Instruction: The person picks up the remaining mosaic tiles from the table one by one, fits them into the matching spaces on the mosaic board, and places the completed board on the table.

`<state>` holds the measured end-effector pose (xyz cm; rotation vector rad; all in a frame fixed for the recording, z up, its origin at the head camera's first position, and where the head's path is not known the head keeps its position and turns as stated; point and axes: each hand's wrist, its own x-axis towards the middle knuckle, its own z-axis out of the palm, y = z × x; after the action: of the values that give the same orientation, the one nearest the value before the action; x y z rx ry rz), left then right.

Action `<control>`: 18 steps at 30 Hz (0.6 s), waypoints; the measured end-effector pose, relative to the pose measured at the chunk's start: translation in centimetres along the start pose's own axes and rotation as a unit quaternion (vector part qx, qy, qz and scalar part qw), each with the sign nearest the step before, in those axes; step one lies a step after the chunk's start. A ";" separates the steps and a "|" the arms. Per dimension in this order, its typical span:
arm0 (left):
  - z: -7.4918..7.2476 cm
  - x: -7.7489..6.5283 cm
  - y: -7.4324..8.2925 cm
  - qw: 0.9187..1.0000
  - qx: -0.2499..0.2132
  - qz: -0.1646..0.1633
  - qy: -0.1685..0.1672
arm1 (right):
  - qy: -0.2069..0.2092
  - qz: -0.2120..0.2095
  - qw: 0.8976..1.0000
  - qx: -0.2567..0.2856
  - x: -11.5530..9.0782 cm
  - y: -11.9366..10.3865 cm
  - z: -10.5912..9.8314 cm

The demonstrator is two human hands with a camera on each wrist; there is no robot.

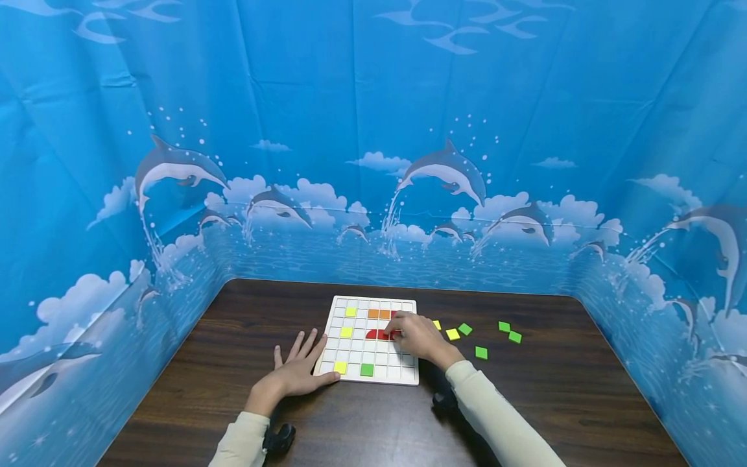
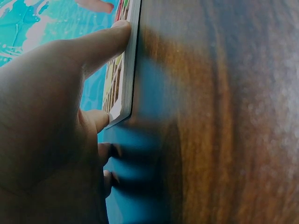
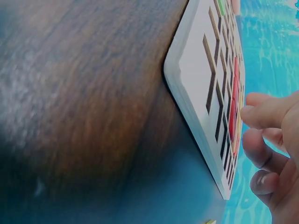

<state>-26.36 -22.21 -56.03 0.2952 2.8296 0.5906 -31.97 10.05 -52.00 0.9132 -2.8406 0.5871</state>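
Observation:
A white grid board [image 1: 382, 359] lies on the table, with coloured tiles in some squares. My left hand [image 1: 296, 375] rests spread at its near left corner, the thumb on the edge by a yellow tile [image 1: 340, 368]. In the left wrist view the thumb [image 2: 105, 41] and one fingertip touch the board's rim. My right hand [image 1: 419, 336] reaches over the board's right side, bent fingertips down at a row of red pieces [image 1: 371, 335]. In the right wrist view its fingers [image 3: 268, 112] are close together beside the red pieces [image 3: 233, 114]; whether they pinch one is hidden.
Orange tiles [image 1: 373, 314] and a green tile [image 1: 367, 370] also sit on the board. To its right, loose yellow tiles [image 1: 452, 334] and several green tiles [image 1: 481, 352] lie on the dark wooden table [image 1: 572, 389]. A blue dolphin-print curtain [image 1: 327, 162] surrounds the table's far side and sides.

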 end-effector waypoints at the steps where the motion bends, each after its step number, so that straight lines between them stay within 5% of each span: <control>1: 0.0 0.0 0.0 1.000 0.001 0.000 -0.001 | 0.002 0.000 1.000 0.002 -0.1 0.0 -0.1; 18: -1.7 -1.5 1.8 0.999 -0.030 0.008 -0.009 | 0.038 0.010 0.999 -0.005 -1.4 1.3 -2.0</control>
<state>-25.17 -21.59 -53.48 0.3104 2.7893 0.6717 -31.65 12.56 -50.94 0.8438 -2.7850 0.5970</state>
